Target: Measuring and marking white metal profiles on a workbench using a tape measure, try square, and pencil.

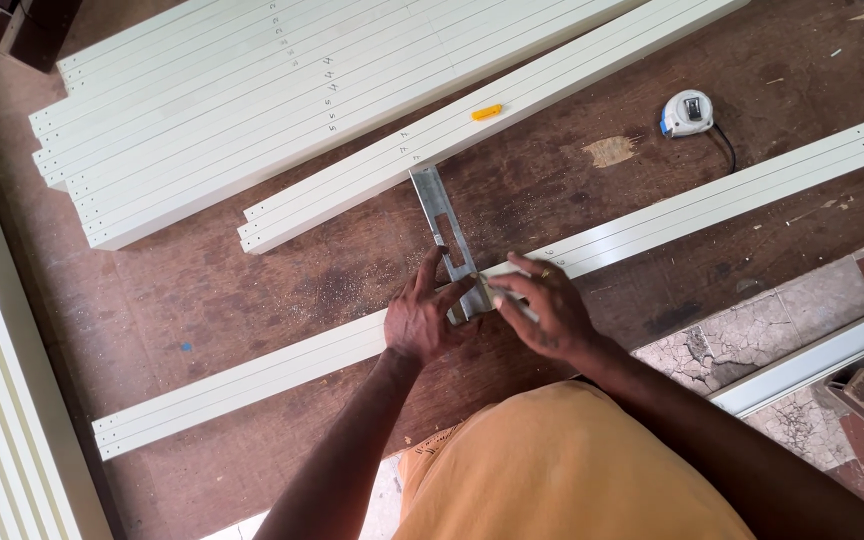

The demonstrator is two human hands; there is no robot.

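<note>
A long pair of cream-white strips [712,200] lies diagonally across a brown wooden board [232,290]. A metal try square [442,220] rests across them, its blade reaching toward a second white bundle [552,85]. My left hand [422,315] presses the square's lower end flat on the strips. Just to its right, my right hand [542,305] pinches a small pencil-like marker whose tip meets the strip at the square's edge; most of the marker is hidden by the fingers.
A wide stack of white strips [222,90] fills the upper left. A yellow marker [486,112] lies on the second bundle. A blue-white tape measure [688,112] sits upper right. Sawdust covers the board; cracked tiled floor [742,340] and a white rail [812,360] lie at right.
</note>
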